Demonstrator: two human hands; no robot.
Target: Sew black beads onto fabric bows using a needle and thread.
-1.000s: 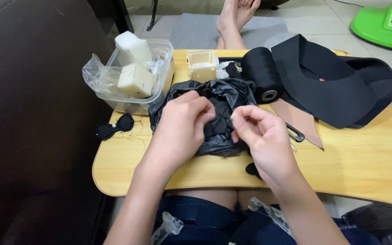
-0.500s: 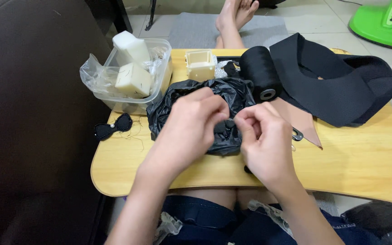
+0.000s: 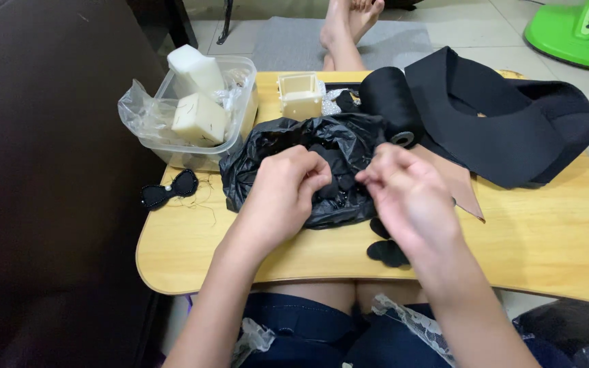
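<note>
A crumpled black plastic bag (image 3: 288, 140) lies open on the wooden lap table (image 3: 553, 245). My left hand (image 3: 284, 194) rests on the bag with its fingers curled on a small black piece (image 3: 337, 182) inside. My right hand (image 3: 407, 201) hovers just to the right, thumb and fingers pinched together close to that piece. Whether something thin sits in the pinch I cannot tell. Two small black pads (image 3: 384, 251) lie on the table under my right wrist.
A clear tub (image 3: 240, 82) with white foam blocks stands at the back left, and a black bow-shaped piece (image 3: 169, 191) lies in front of it. A cream box (image 3: 299, 95), a black roll (image 3: 388, 102), a wide black band (image 3: 512, 116) and a brown leather piece (image 3: 459, 185) lie behind.
My hands met over the bag half a second ago. Since then my right hand has drawn slightly away to the right, while my left hand stays on the bag.
</note>
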